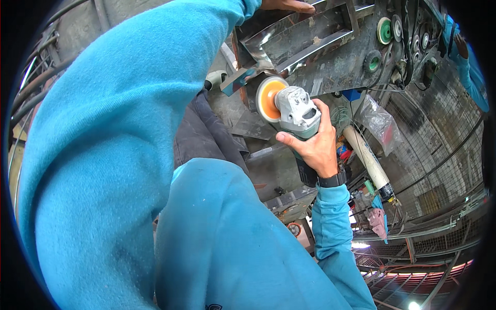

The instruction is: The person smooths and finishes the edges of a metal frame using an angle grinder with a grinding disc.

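Note:
My right hand (315, 150) is wrapped round the body of an angle grinder (299, 111). Its orange-faced disc (269, 99) faces left, close to the corner of a shiny metal frame (328, 42); whether disc and metal touch I cannot tell. At the top edge shows part of my left hand (287, 5), cut off by the picture. Its visible finger is stretched out over the metal, and I cannot make out whether it presses on it. My left sleeve covers much of the left side.
Several discs, one of them green (384, 31), lie on the grey metal bench (330, 77) with cables. A plastic bag (380, 124) and a pale tube (367, 157) are at the right. Another person's blue sleeve (471, 80) shows at the far right. Dark cloth (206, 129) lies left of the grinder.

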Available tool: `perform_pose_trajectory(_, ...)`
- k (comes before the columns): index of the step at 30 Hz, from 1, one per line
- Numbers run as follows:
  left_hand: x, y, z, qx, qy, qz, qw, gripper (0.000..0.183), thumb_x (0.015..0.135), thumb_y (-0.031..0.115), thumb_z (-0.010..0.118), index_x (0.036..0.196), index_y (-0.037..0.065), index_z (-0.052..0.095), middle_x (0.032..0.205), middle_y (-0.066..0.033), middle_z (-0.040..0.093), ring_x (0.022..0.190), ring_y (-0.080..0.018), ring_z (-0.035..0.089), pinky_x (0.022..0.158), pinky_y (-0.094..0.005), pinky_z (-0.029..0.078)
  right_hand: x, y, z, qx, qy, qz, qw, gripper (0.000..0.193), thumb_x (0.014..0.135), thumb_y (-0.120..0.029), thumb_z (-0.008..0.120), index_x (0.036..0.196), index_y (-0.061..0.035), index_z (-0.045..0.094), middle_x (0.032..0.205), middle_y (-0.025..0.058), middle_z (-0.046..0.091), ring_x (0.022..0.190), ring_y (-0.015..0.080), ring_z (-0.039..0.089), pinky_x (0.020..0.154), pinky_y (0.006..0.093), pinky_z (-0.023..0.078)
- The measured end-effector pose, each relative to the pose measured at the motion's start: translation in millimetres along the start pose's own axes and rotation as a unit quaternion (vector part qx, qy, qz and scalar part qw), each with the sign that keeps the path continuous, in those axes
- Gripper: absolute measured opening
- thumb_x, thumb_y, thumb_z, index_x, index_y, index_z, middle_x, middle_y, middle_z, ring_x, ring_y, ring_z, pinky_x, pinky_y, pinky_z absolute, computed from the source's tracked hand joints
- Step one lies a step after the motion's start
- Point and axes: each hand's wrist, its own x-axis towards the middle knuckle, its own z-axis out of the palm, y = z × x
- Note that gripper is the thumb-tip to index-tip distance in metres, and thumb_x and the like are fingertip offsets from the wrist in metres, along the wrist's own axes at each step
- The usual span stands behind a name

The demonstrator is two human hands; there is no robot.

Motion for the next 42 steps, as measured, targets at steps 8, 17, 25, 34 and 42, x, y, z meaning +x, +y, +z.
perform_pose_trajectory(8, -1, -5, 7, -0.016, 0.048, 0.013, 0.999, 0.064, 0.080, 0.071, 0.071, 0.120, 0.023, 0.077, 0.160, -0.0095, 0.038, 0.151, -0.0336, 0.030, 0.125, -0.0611, 0.017, -1, 7, 2, 0.031, 0.008, 0.014, 0.999, 0.100, 0.064, -0.039, 0.100, 0.139, -0.0006, 0.045, 0.116, 0.0181, 0.073, 0.107, 0.0226, 0.072, 0.095, 0.0369, 0.056)
perform_pose_trajectory(17, -1, -3, 3, -0.025, 0.021, 0.004, 0.999, 0.063, 0.080, 0.071, 0.071, 0.119, 0.022, 0.077, 0.160, -0.0091, 0.038, 0.150, -0.0332, 0.030, 0.124, -0.0615, 0.018, -1, 17, 3, 0.124, 0.013, 0.047, 0.991, 0.104, 0.065, -0.039, 0.100, 0.142, 0.0023, 0.042, 0.125, 0.0174, 0.066, 0.113, 0.0214, 0.065, 0.099, 0.0359, 0.052)
perform_pose_trajectory(25, -1, -1, -2, -0.015, -0.002, -0.001, 1.000, 0.065, 0.081, 0.071, 0.071, 0.120, 0.020, 0.077, 0.160, -0.0096, 0.037, 0.150, -0.0342, 0.030, 0.124, -0.0612, 0.019, 1, 18, 1, 0.156, 0.014, 0.059, 0.986, 0.105, 0.065, -0.037, 0.100, 0.143, 0.0022, 0.041, 0.125, 0.0163, 0.065, 0.114, 0.0202, 0.064, 0.100, 0.0348, 0.051)
perform_pose_trajectory(34, -1, 2, -7, -0.015, 0.002, 0.002, 1.000, 0.062, 0.080, 0.070, 0.072, 0.115, 0.019, 0.078, 0.160, -0.0097, 0.036, 0.150, -0.0351, 0.030, 0.123, -0.0626, 0.020, 0, 23, 0, 0.156, 0.020, 0.058, 0.986, 0.104, 0.065, -0.040, 0.100, 0.141, 0.0025, 0.043, 0.125, 0.0163, 0.065, 0.114, 0.0210, 0.064, 0.099, 0.0352, 0.051)
perform_pose_trajectory(42, -1, -2, 2, -0.015, 0.013, 0.006, 1.000, 0.060, 0.080, 0.067, 0.073, 0.119, 0.021, 0.077, 0.159, -0.0097, 0.037, 0.150, -0.0346, 0.031, 0.124, -0.0619, 0.019, -21, -2, -9, -0.057, -0.008, 0.032, 0.998, 0.097, 0.064, -0.040, 0.099, 0.136, -0.0025, 0.047, 0.110, 0.0221, 0.074, 0.104, 0.0313, 0.075, 0.089, 0.0415, 0.059)
